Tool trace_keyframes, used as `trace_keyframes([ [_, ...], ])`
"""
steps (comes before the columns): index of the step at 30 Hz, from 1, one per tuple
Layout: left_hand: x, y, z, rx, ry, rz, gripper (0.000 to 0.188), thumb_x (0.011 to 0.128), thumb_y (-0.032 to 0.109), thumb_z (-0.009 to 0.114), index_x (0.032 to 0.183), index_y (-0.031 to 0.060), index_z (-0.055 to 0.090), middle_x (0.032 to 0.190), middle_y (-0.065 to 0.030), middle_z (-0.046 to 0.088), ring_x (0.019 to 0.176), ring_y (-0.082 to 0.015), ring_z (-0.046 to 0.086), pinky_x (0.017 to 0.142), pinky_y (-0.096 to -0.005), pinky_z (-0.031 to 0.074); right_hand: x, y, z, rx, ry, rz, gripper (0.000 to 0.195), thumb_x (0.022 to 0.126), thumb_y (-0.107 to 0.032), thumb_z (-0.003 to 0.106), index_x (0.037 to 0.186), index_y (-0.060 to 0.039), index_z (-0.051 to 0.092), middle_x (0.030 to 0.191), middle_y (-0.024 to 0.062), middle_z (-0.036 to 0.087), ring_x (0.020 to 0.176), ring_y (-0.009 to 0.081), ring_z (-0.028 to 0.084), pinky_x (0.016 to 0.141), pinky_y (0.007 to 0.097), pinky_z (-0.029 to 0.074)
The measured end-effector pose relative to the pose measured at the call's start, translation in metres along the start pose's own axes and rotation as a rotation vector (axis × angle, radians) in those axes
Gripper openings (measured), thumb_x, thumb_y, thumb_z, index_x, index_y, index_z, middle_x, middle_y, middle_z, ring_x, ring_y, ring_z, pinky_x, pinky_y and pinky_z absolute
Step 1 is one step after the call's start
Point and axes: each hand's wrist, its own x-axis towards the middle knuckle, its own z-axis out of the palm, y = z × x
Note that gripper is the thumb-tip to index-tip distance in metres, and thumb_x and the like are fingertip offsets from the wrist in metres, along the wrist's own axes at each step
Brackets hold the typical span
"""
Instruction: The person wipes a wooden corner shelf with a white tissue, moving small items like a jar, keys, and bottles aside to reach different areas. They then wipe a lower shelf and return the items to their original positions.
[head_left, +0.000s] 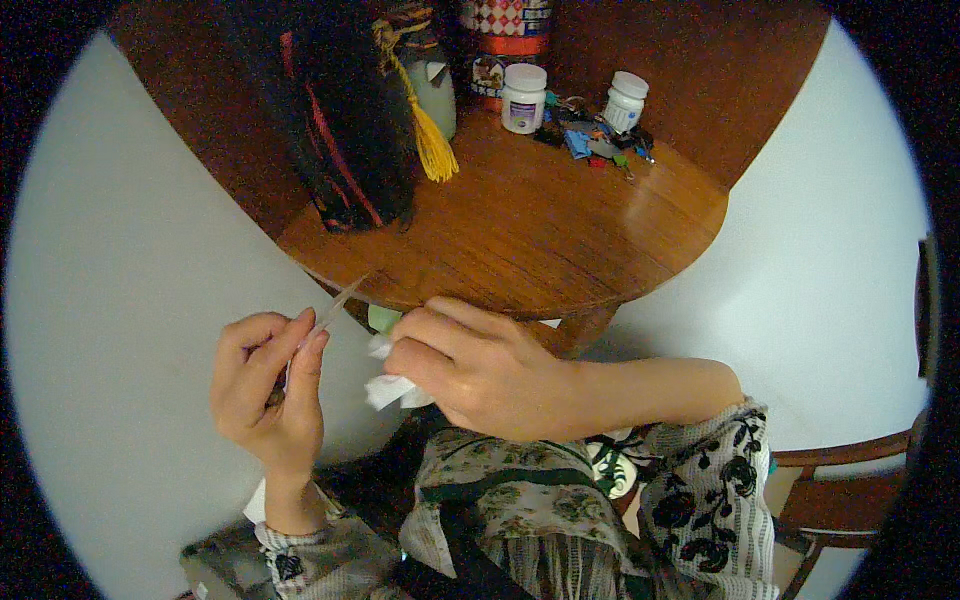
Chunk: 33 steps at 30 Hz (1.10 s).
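My left hand pinches a thin, pointed, whitish translucent piece between thumb and fingers, its tip pointing up and right towards the table edge. To its right, my right hand is closed around a crumpled white tissue or paper, whose ends stick out on the left side of the fist. The two hands are apart, both just in front of the near edge of a round wooden table. Part of the tissue is hidden in my right hand.
On the table stand a black bag-like item with red trim, a yellow tassel, a greenish jar, two white lidded bottles and a patterned red container. Small coloured items lie beside the bottles. A wooden chair is at the right.
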Motion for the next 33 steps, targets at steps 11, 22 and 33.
trace_keyframes([
  [11,-0.002,0.007,0.011,-0.023,-0.014,-0.05,0.013,0.068,-0.002,0.07,0.081,-0.0003,0.068,0.076,-0.0063,0.058,0.06,-0.0102,0.048,0.049,-0.0203,0.034,-0.007,0.08,-0.126,0.337,-0.127,0.818,0.023,0.082,-0.024,0.065,0.094,-0.0065,0.059,0.082,-0.0034,0.06,0.073,0.0056,0.053,0.066,0.0221,0.042],
  [22,-0.015,-0.043,0.0,-0.066,-0.011,-0.093,0.014,0.068,-0.004,0.067,0.081,0.001,0.068,0.077,-0.0065,0.058,0.065,-0.0126,0.05,0.053,-0.0214,0.036,-0.016,0.092,-0.082,-0.506,-0.015,0.408,0.015,0.076,-0.013,0.067,0.086,-0.0037,0.063,0.081,0.0131,0.058,0.074,0.0305,0.058,0.065,0.035,0.047],
  [33,-0.019,-0.042,-0.036,-0.022,0.023,-0.076,0.014,0.066,-0.001,0.071,0.08,0.0002,0.068,0.074,-0.0063,0.057,0.059,-0.0111,0.048,0.049,-0.0206,0.035,0.048,0.046,-0.02,-0.214,-0.1,0.142,0.012,0.077,-0.006,0.058,0.087,-0.0027,0.065,0.087,0.0127,0.059,0.073,0.0297,0.058,0.062,0.0369,0.047],
])
